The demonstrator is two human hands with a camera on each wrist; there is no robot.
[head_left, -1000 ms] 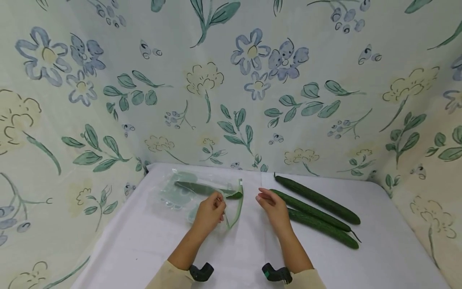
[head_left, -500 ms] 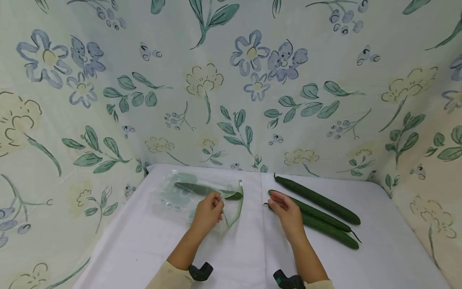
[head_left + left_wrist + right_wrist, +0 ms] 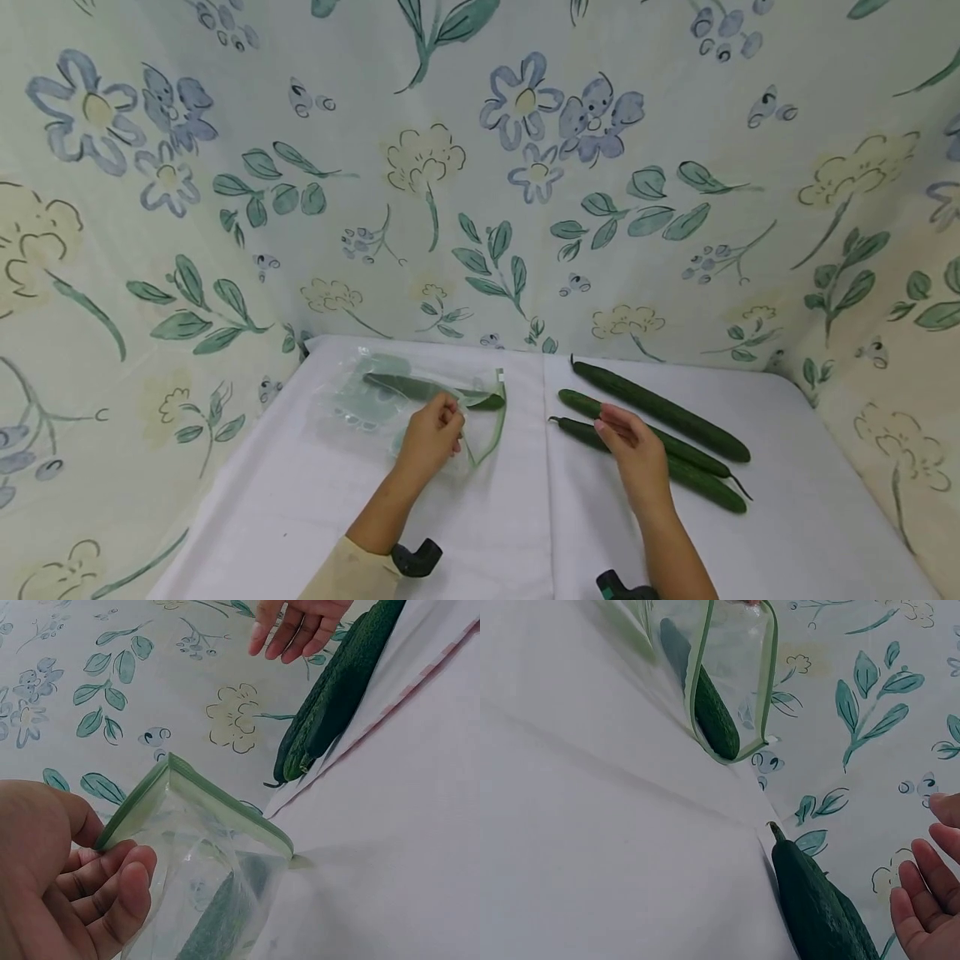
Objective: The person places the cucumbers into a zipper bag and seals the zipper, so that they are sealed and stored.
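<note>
My left hand (image 3: 429, 437) pinches the green zip edge of a clear zip bag (image 3: 202, 784) and holds its mouth spread. Inside the bag lies one cucumber (image 3: 716, 724), its near end by the opening. Three long dark green cucumbers lie on the right: a far one (image 3: 663, 404), a middle one (image 3: 701, 456) and a near one (image 3: 708, 489). Over the middle and near cucumbers hovers my right hand (image 3: 637, 454), its fingers loosely bent with nothing between them. In the right wrist view those fingers are apart from the cucumbers. Part of the middle cucumber is hidden behind that hand.
A white cloth (image 3: 495, 533) covers the table, with a crease running down its middle. Behind and at both sides hangs a floral curtain (image 3: 480, 167). Pale green printed shapes show on the bag's left part.
My right hand has moved right, away from the bag and across the middle and near cucumbers, uncovering their left ends. The left hand keeps its pinch on the bag almost unmoved.
</note>
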